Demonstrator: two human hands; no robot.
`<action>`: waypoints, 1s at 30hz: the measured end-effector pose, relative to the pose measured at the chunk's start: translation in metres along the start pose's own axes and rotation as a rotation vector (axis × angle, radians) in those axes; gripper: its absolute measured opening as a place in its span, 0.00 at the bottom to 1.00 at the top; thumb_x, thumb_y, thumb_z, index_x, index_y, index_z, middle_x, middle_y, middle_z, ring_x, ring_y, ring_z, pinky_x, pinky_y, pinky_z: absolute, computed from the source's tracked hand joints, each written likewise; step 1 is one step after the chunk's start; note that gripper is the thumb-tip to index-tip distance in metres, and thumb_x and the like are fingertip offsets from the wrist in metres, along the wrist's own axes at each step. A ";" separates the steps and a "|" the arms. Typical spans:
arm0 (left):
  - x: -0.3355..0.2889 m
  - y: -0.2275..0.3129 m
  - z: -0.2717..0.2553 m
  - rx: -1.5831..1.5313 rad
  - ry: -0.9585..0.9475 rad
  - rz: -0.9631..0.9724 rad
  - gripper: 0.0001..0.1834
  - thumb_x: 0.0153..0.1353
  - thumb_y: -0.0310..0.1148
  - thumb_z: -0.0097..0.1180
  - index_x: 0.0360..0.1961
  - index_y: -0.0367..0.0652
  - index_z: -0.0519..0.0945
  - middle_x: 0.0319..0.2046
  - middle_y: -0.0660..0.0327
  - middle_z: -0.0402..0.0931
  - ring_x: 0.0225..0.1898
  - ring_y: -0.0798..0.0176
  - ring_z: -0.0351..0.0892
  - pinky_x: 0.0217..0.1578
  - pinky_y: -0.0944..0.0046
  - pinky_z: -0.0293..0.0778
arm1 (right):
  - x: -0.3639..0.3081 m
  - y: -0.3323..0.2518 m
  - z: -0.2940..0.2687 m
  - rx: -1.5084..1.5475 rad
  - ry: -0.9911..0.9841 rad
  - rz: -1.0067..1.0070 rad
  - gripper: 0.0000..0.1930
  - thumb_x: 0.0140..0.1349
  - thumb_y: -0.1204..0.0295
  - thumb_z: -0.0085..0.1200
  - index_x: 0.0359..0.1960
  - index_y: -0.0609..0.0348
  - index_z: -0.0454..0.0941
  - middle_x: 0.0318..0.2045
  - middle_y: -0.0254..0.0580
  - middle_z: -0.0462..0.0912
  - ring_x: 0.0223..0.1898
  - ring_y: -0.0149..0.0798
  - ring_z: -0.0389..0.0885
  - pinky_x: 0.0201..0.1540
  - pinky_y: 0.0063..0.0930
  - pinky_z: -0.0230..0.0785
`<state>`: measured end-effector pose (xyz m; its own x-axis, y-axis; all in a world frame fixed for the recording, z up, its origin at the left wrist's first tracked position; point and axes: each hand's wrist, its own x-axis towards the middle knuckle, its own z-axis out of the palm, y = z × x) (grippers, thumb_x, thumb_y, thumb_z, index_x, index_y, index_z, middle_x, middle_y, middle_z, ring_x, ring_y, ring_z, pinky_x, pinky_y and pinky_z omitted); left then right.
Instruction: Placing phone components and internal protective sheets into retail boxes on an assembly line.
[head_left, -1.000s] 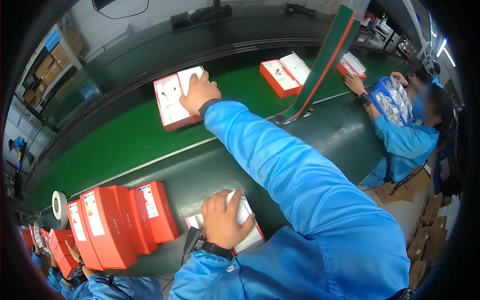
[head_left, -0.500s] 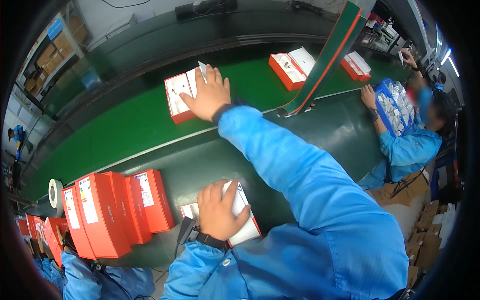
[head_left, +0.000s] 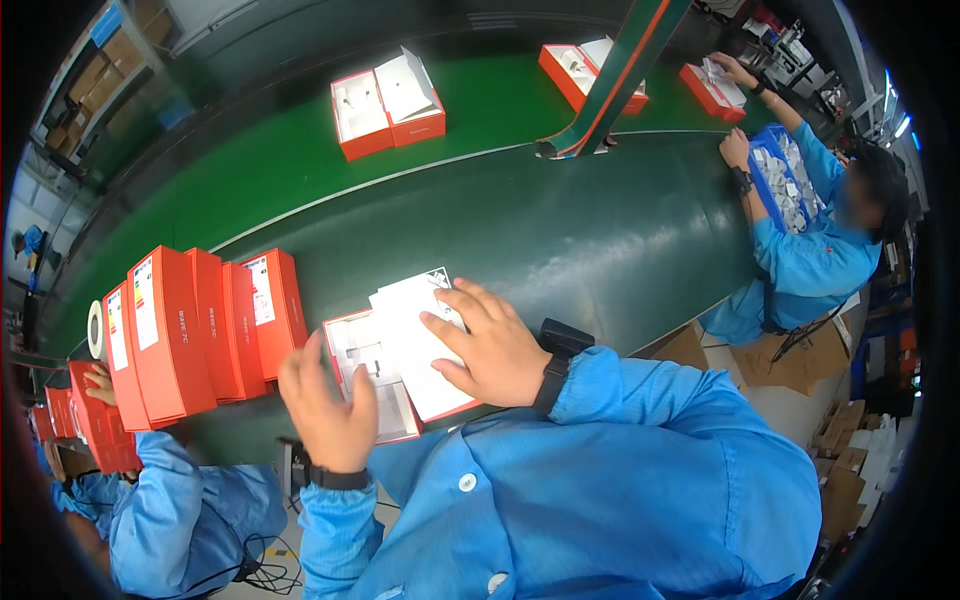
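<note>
An open red box with a white inside lies on the near dark green table, and a white panel covers its right part. My right hand rests on that panel with fingers stretched out. At the box's left edge, my left hand is raised with thumb and fingers apart, holding nothing; I cannot tell whether it touches the box. Farther off, on the green belt, sits another open box with its white-lined lid folded to the right.
Several closed red boxes stand upright at left, beside a white roll. A green post rises at the belt's edge. More open boxes lie beyond. Co-workers sit at both sides; the right one has a blue tray of small bagged parts.
My right hand has left the far box on the belt and come back to the near box's white panel. My left hand has shifted off the panel to the box's left side.
</note>
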<state>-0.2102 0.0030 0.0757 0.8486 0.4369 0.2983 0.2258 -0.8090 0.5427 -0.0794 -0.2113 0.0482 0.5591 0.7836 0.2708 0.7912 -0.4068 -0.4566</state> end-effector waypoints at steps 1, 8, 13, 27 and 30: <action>-0.011 -0.005 -0.004 -0.021 -0.011 -0.095 0.34 0.59 0.23 0.66 0.68 0.33 0.73 0.59 0.45 0.71 0.61 0.45 0.73 0.59 0.51 0.72 | -0.001 -0.001 -0.001 0.002 0.003 0.002 0.31 0.64 0.62 0.66 0.68 0.57 0.76 0.68 0.60 0.69 0.73 0.66 0.65 0.71 0.59 0.63; -0.057 -0.030 0.016 -0.400 -0.264 -0.488 0.26 0.69 0.25 0.57 0.67 0.29 0.73 0.40 0.51 0.83 0.39 0.59 0.85 0.43 0.58 0.80 | -0.011 0.000 -0.005 -0.010 -0.037 0.030 0.28 0.70 0.67 0.61 0.69 0.64 0.73 0.72 0.64 0.65 0.72 0.67 0.65 0.70 0.55 0.69; -0.055 -0.021 0.045 -0.645 -0.264 -0.446 0.32 0.69 0.23 0.54 0.74 0.30 0.67 0.45 0.50 0.84 0.41 0.63 0.84 0.44 0.61 0.80 | -0.022 0.005 -0.018 0.120 -0.088 0.150 0.27 0.72 0.71 0.57 0.69 0.75 0.69 0.73 0.71 0.60 0.69 0.71 0.70 0.70 0.50 0.72; -0.023 0.009 0.096 -0.809 -0.407 -0.337 0.32 0.70 0.24 0.54 0.74 0.29 0.63 0.47 0.50 0.86 0.39 0.66 0.85 0.42 0.63 0.80 | -0.035 0.019 -0.058 -0.099 -0.249 0.361 0.45 0.69 0.53 0.62 0.73 0.82 0.58 0.74 0.85 0.53 0.68 0.77 0.71 0.65 0.52 0.75; -0.022 0.016 0.093 -0.769 -0.486 -0.321 0.32 0.71 0.24 0.54 0.74 0.28 0.63 0.49 0.49 0.86 0.42 0.64 0.86 0.44 0.63 0.81 | -0.038 0.022 -0.059 -0.022 -0.214 0.468 0.46 0.68 0.53 0.60 0.73 0.83 0.57 0.74 0.85 0.53 0.64 0.76 0.75 0.65 0.51 0.76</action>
<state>-0.1809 -0.0567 0.0045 0.9453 0.2426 -0.2182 0.2535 -0.1252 0.9592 -0.0689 -0.2776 0.0777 0.7932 0.5929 -0.1389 0.4745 -0.7448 -0.4691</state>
